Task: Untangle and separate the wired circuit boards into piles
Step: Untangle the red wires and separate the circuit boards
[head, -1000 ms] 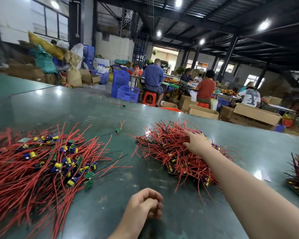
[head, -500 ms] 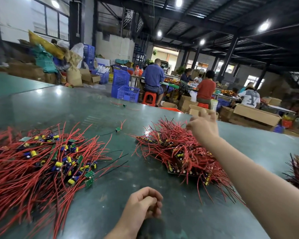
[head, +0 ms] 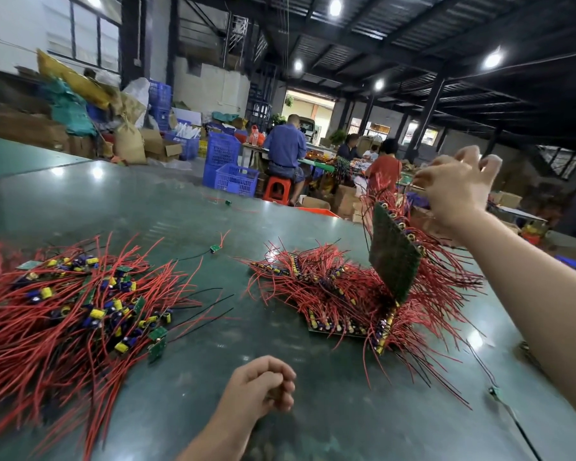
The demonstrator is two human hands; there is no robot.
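Observation:
A tangled heap of wired circuit boards with red leads lies mid-table. My right hand is raised above it and pinches red wires, lifting a green board panel that hangs on edge, its lower corner still caught in the heap. A wide pile of separated small boards with red wires and blue and yellow capacitors spreads over the left of the table. My left hand rests on the table near the front, fingers curled, nothing visible in it.
A single small board with wires lies between the piles, another near the far edge. Loose black leads trail at the right. The green table ends beyond the heap; seated workers, blue crates and cartons stand behind.
My right hand rose from the heap up and to the right, pulling a green board panel upright out of the tangle. My left hand stayed in place.

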